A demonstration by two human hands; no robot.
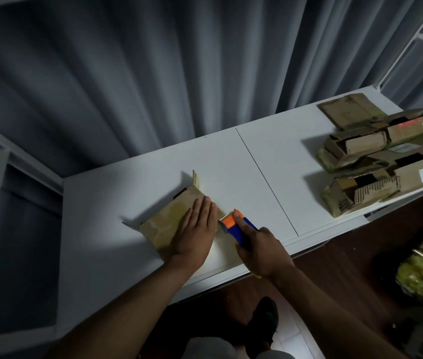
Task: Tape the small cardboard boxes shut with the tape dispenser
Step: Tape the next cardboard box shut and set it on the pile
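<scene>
Cardboard box (169, 224) under flat L hand (198, 229); R hand (262, 248) grips dispenser (236, 226).

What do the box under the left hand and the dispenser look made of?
Box: brown corrugated cardboard, matte, with glossy patches that look like tape. Tape dispenser: apparently hard plastic, smooth blue body with an orange head; toothed edge at the tip, material unclear.

One box (176, 224), one tape dispenser (236, 226), two hands.

I see matt brown cardboard box (176, 224), glossy plastic dispenser (236, 226), smooth white surface (231, 161), cloth curtain (153, 73) behind.
</scene>
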